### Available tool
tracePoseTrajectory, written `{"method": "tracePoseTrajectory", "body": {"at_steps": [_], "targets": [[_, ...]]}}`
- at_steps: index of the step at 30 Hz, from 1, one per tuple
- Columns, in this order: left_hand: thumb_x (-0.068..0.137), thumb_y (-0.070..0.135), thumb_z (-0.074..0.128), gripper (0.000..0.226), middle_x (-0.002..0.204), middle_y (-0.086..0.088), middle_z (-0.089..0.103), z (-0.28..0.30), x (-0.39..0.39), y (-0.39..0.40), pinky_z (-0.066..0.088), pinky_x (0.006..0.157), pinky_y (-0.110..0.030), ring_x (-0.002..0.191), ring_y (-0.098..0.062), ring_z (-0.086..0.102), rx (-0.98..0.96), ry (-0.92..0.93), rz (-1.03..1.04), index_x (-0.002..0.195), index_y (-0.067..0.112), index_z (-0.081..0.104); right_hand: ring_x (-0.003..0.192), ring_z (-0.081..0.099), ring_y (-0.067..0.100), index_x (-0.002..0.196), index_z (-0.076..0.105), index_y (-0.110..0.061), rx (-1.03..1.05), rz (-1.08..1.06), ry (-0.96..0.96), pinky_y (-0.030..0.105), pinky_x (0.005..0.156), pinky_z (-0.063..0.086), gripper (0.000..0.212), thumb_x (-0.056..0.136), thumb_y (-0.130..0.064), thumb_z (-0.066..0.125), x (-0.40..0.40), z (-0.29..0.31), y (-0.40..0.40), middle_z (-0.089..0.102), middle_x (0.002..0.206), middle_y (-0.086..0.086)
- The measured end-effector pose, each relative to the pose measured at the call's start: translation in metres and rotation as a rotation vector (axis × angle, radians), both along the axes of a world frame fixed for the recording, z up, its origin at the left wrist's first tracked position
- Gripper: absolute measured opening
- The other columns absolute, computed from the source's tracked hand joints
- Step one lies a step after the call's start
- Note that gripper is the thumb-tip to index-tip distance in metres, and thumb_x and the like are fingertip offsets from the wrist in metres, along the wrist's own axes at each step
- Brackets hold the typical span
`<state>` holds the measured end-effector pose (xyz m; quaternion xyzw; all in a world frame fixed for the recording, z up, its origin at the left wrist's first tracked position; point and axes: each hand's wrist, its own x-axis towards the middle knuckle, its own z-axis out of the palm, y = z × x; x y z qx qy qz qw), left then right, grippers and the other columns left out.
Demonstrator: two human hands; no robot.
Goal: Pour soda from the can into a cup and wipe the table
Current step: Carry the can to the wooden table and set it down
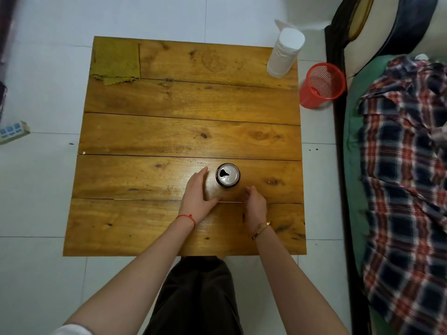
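We see a honey-brown plank wooden table with dark knots and grain streaks. Far-left corner: olive-green cloth with a fine diagonal weave pattern. We note a dark-bodied soda can with a silver top, and a white plastic cylindrical container. Beside the table, a red mesh-patterned plastic basket on white floor tiles. We log a red, navy and white plaid fabric over green bedding. Left wrist: red string bracelet; right wrist: gold bangle. Black trousers.
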<state>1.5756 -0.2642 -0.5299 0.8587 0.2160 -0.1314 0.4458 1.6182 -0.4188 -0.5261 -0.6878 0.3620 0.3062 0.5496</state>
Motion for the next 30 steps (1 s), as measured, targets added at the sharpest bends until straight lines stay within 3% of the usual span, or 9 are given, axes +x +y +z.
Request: {"method": "tracePoseTrajectory", "body": {"at_steps": [2, 4, 6, 13, 20, 30], "targets": [[0.081, 0.032, 0.076, 0.088, 0.157, -0.005, 0.032, 0.003, -0.010, 0.010, 0.021, 0.121, -0.038, 0.146, -0.023, 0.025, 0.104, 0.087, -0.093, 0.152, 0.015, 0.028, 0.085, 0.056, 0.014, 0.098, 0.064, -0.019, -0.190, 0.254, -0.104, 0.031, 0.077, 0.043, 0.032, 0.103, -0.034, 0.037, -0.008, 0.013, -0.008, 0.064, 0.093, 0.001], [0.083, 0.036, 0.073, 0.085, 0.159, -0.006, 0.027, 0.015, -0.018, 0.018, 0.017, 0.122, -0.043, 0.148, -0.024, 0.020, 0.183, 0.138, -0.166, 0.153, 0.015, 0.027, 0.108, 0.059, 0.024, 0.127, 0.059, -0.010, -0.290, 0.446, -0.174, 0.035, 0.093, 0.046, 0.038, 0.103, -0.032, 0.039, -0.014, 0.028, -0.014, 0.065, 0.119, 0.009], [0.084, 0.035, 0.071, 0.083, 0.160, -0.005, 0.026, 0.033, -0.024, 0.023, 0.016, 0.122, -0.046, 0.149, -0.024, 0.018, 0.230, 0.132, -0.204, 0.153, 0.017, 0.028, 0.124, 0.053, 0.028, 0.142, 0.047, -0.007, -0.343, 0.586, -0.227, 0.036, 0.101, 0.041, 0.045, 0.103, -0.030, 0.042, -0.018, 0.046, -0.016, 0.058, 0.133, 0.013], [0.092, 0.028, 0.059, 0.068, 0.160, -0.005, 0.025, 0.114, -0.046, 0.034, 0.011, 0.121, -0.048, 0.150, -0.022, 0.017, 0.361, 0.094, -0.270, 0.152, 0.018, 0.028, 0.138, 0.039, 0.028, 0.142, 0.042, -0.005, -0.504, 0.954, -0.491, 0.042, 0.116, 0.030, 0.050, 0.099, -0.030, 0.046, -0.033, 0.105, -0.021, 0.048, 0.145, 0.014], [0.094, 0.030, 0.057, 0.066, 0.160, -0.005, 0.026, 0.183, -0.091, 0.044, 0.008, 0.121, -0.050, 0.149, -0.022, 0.018, 0.443, 0.009, -0.259, 0.152, 0.017, 0.029, 0.148, 0.021, 0.023, 0.150, 0.032, -0.011, -0.558, 1.127, -0.614, 0.039, 0.123, 0.010, 0.057, 0.100, -0.038, 0.039, -0.056, 0.163, -0.016, 0.034, 0.156, 0.009], [0.093, 0.028, 0.058, 0.063, 0.156, -0.006, 0.032, 0.254, -0.172, 0.063, 0.013, 0.120, -0.055, 0.147, -0.024, 0.023, 0.460, -0.077, -0.165, 0.151, 0.022, 0.032, 0.148, 0.021, 0.024, 0.147, 0.038, -0.015, -0.558, 1.289, -0.776, 0.045, 0.123, 0.011, 0.053, 0.100, -0.041, 0.039, -0.089, 0.228, 0.002, 0.039, 0.153, 0.005]]}}
